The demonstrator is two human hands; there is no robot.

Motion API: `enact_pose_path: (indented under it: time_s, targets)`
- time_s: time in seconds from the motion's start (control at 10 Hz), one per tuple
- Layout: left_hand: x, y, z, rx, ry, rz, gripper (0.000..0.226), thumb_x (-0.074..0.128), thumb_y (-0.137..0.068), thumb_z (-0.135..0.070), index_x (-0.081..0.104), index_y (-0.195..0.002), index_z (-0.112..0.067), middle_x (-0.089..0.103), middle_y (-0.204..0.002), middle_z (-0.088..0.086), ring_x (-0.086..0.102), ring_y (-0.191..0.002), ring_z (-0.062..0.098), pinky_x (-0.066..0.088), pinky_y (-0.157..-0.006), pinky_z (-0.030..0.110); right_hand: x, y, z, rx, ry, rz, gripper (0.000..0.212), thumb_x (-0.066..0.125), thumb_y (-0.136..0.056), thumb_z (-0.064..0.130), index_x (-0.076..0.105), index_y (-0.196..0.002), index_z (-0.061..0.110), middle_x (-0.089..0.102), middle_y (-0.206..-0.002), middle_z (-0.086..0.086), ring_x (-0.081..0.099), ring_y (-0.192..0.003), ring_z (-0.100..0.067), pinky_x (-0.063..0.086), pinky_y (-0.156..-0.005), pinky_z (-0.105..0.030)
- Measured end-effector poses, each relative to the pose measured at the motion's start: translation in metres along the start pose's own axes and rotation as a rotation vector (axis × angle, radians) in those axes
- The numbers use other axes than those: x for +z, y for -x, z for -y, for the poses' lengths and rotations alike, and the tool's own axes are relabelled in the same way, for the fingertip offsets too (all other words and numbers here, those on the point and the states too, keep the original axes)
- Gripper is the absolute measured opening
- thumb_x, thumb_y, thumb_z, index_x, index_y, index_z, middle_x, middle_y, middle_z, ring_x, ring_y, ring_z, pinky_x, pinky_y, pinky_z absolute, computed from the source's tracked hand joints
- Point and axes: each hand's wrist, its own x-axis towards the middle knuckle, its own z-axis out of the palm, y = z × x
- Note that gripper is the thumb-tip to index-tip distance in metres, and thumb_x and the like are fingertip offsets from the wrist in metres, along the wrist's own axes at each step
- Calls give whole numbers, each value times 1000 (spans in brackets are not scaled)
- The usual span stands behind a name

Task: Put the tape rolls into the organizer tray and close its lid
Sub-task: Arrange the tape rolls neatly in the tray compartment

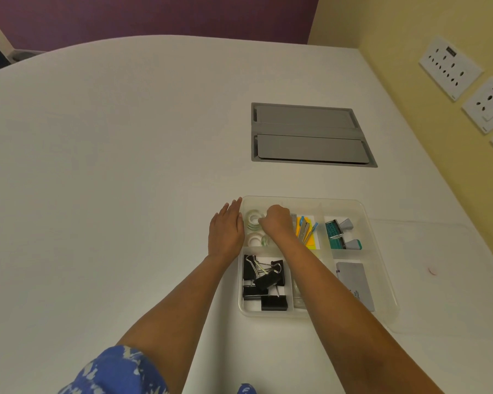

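Observation:
A clear plastic organizer tray [380, 251] lies on the white table. Its far left compartment holds clear tape rolls [253, 218], with another roll [255, 240] nearer me. My right hand [276, 221] is curled inside that compartment, fingers touching a roll at its left side; whether it grips the roll is unclear. My left hand [227, 231] lies flat, fingers together, against the tray's left outer wall. The clear lid [439, 280] lies flat on the table, right of the tray and partly under it.
Other compartments hold black binder clips [264, 282], yellow sticky notes with pens [306, 230], teal stamps [342, 233] and a grey notebook [355, 282]. A grey cable hatch [308, 135] is set into the table beyond. A yellow wall with sockets [450, 66] runs along the right.

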Motion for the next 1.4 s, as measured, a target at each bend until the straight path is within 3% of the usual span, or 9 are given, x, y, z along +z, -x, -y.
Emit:
enact_pose_path:
  time_s: [0.1, 0.2, 0.3, 0.5, 0.8, 1.4]
  targets:
    - [0, 0, 0, 1, 3, 2, 45, 28, -100, -18, 31, -145, -20, 40, -150, 4, 29, -143, 20, 21, -118, 39, -11, 0, -2, -64, 114, -33, 17, 50, -90, -3, 55, -74, -1, 61, -117, -23, 59, -112, -35, 50, -87, -34]
    - [-1, 0, 0, -3, 5, 4, 45, 28, -100, -19, 31, -145, -20, 40, -150, 5, 29, -143, 21, 22, -118, 40, -22, -3, -7, -206, 320, 12, 26, 49, -88, -9, 65, -108, -2, 57, -126, -20, 59, -114, -34, 49, -94, -36]
    - [-1, 0, 0, -3, 2, 8, 45, 28, -100, -18, 31, -145, -20, 40, -150, 5, 29, -143, 21, 22, -119, 40, -22, -3, -11, -304, 447, 76, 35, 53, -87, -10, 63, -118, 1, 56, -126, -18, 60, -112, -33, 50, -93, -35]
    - [-1, 1, -2, -15, 1, 12, 45, 28, -101, -19, 30, -145, -21, 38, -151, 5, 28, -143, 21, 20, -119, 39, -8, 3, -14, -412, 660, 104, 33, 59, -85, -8, 63, -116, 2, 58, -123, -17, 61, -110, -33, 51, -89, -35]
    - [-2, 2, -2, -13, 7, 15, 45, 27, -101, -19, 31, -145, -20, 39, -150, 6, 29, -143, 22, 22, -119, 40, -20, -2, -10, -411, 561, 21, 30, 58, -86, -6, 62, -115, 2, 58, -122, -18, 61, -109, -32, 50, -88, -33]
    - [-3, 2, -3, -14, 5, 18, 45, 27, -100, -18, 30, -145, -21, 39, -150, 7, 30, -142, 22, 22, -119, 40, 3, -4, -5, -186, 273, 116, 37, 72, -83, 19, 64, -114, -1, 64, -119, -18, 61, -112, -31, 50, -90, -33]
